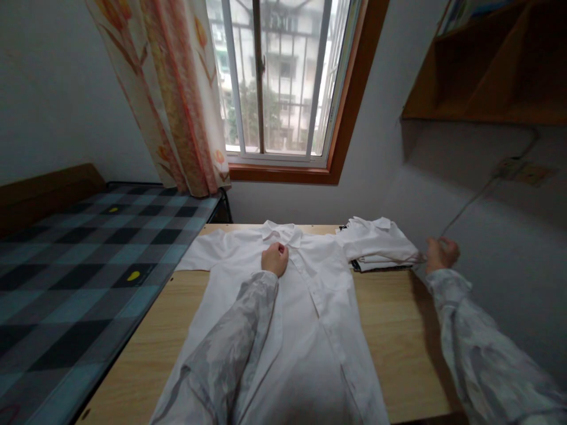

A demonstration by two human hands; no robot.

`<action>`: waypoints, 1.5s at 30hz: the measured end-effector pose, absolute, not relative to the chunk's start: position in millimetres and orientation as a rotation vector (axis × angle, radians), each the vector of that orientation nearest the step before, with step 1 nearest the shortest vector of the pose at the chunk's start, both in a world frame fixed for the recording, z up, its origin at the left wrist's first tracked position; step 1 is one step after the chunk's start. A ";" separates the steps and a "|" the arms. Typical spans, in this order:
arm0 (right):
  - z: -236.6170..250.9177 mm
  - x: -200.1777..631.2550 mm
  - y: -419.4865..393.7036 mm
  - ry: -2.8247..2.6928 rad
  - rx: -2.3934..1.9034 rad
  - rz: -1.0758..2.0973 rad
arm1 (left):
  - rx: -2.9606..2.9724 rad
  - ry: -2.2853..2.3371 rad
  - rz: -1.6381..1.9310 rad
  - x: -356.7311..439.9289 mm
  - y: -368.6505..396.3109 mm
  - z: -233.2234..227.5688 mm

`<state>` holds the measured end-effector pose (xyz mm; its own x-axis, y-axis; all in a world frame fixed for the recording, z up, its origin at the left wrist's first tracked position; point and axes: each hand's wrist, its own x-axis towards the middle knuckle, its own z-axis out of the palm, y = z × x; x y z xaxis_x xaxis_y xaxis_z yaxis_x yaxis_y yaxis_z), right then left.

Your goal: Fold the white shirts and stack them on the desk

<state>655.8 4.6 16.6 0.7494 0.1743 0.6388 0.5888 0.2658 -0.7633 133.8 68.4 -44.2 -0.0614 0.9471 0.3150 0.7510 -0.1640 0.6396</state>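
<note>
A white short-sleeved shirt (310,295) lies flat, front up, on a wooden table (390,330), collar toward the window. My left hand (274,258) rests closed on the shirt's chest just below the collar. My right hand (442,254) is at the table's right edge, fingers closed around a thin cable (469,203) that runs up the wall. It is right beside a stack of folded white shirts (376,242) at the table's far right corner.
A bed with a checked blue-grey cover (88,260) stands along the table's left side. Behind the table is a window (283,77) with a floral curtain (172,94). A wooden shelf (487,65) hangs on the right wall above a socket (509,168).
</note>
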 end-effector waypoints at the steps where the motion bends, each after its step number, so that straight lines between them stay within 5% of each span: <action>1: 18.0 639.3 7.5 -0.732 -1.334 -0.322 | 1.925 1.822 1.069 133.4 68.5 -44.6; 8: 28.6 430.8 25.7 -2.104 -1.007 0.026 | 1.764 1.549 1.280 131.7 68.7 -46.4; 14: 3.8 314.9 71.7 -2.255 -0.887 0.155 | 1.718 1.324 1.409 129.6 67.3 -50.2; 27: -54.3 286.2 104.0 -1.817 -1.036 0.316 | 1.585 1.442 1.363 119.6 69.5 -55.6; 37: -56.9 284.2 104.9 -1.758 -1.063 0.319 | 2.502 1.389 0.961 65.8 138.6 -0.7; 45: -57.9 283.2 104.4 -1.808 -1.051 0.273 | 2.419 1.448 0.815 64.1 152.3 -3.0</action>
